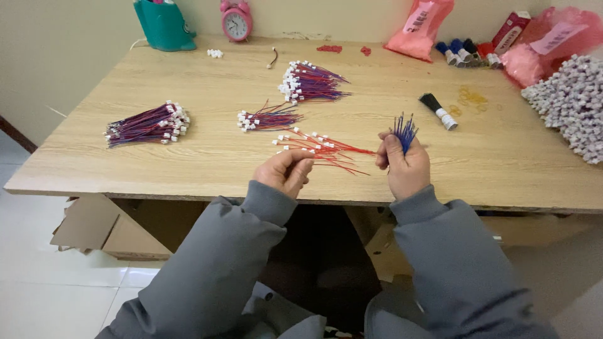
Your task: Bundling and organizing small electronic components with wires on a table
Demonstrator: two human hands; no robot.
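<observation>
My right hand (pixel 405 168) grips a small bundle of blue wires (pixel 404 130) that fans upward from my fist. My left hand (pixel 286 171) hovers at the table's front edge with its fingers curled, pinching what looks like a thin red wire. Between my hands lies a loose spread of red wires with white connectors (pixel 320 147). Further back sit three bundles of red-and-blue wires with white connectors: one at the left (pixel 148 124), a small one in the middle (pixel 269 118) and a larger one behind it (pixel 309 82).
The wooden table (pixel 188 166) also carries a black bundle with a white band (pixel 438 110), yellow rubber bands (pixel 471 97), a heap of white connectors (pixel 568 103), pink bags (pixel 419 26), a pink alarm clock (pixel 236 21) and a teal holder (pixel 162 24). Cardboard (pixel 100 229) lies below.
</observation>
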